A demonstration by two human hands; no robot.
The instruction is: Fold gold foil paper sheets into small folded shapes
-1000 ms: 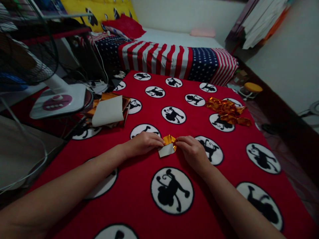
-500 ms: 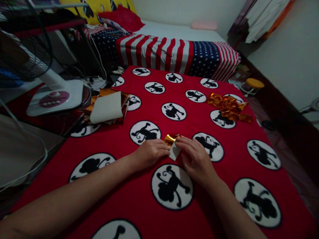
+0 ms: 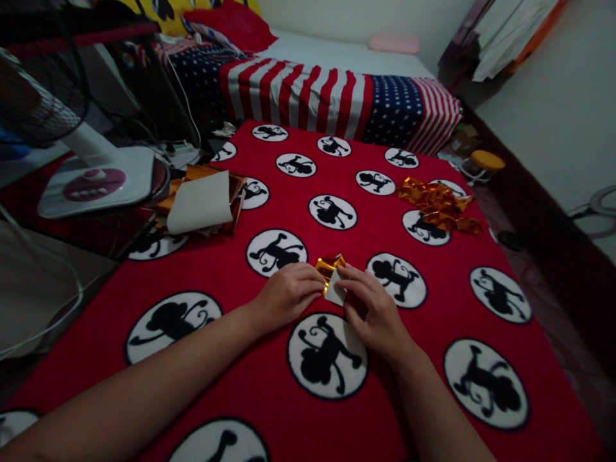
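Foil piece (image 3: 330,271), gold with a pale underside showing, sits just right of frame centre, a little below mid-height, pinched from both sides. Left hand (image 3: 289,294): fingertips closed on its left edge, fingers bunched together, back of hand up. Right hand (image 3: 374,307): fingertips on the pale part at its right, fingers bent, thumb tucked beneath; small grip, fingers near one another.

Left forearm enters from the lower left corner, long and slanting up to the right, wrist nearly straight. Right forearm enters at the lower right, steeper, slanting up to the left. The two hands nearly meet across the foil.

Beneath: red cloth (image 3: 409,385) with white ovals bearing dark monkey figures. Upper right of the cloth: crumpled gold foil pieces (image 3: 440,206) in a loose cluster. Left, above mid-height: stack of sheets (image 3: 199,202), pale one on top, gold edges showing under it. Farther left, fan (image 3: 96,173) with a white base. Top of frame: bed (image 3: 332,58) with striped and starred cover, red pillow (image 3: 235,27) at its left. Yellow-topped stool (image 3: 487,160), upper right.
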